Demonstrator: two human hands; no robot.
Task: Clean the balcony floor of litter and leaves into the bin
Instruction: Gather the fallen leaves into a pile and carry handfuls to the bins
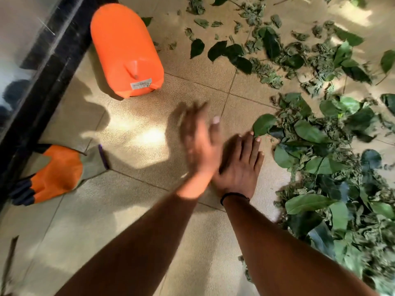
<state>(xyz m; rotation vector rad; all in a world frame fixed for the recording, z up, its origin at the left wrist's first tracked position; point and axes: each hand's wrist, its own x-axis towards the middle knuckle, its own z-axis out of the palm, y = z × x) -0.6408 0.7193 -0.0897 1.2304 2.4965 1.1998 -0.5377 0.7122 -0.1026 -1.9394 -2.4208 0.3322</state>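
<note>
Green leaves (320, 150) lie scattered thickly over the right half of the tan tiled floor (136, 210), fresh and wilted ones mixed. An orange plastic bin (126, 50) lies on its side at the upper left, its base toward me. My left hand (198, 144) is blurred by motion, fingers spread, holding nothing, just left of my right hand. My right hand (241, 167), a black band on its wrist, is flat with fingers apart, its fingertips touching a leaf at the pile's edge. The two hands meet at the heels.
An orange and grey work glove (59, 174) lies on the floor at the left, against a dark door frame (47, 67) with glass behind it. A thin twig (10, 259) lies at the lower left. More leaves (252, 22) spread along the top.
</note>
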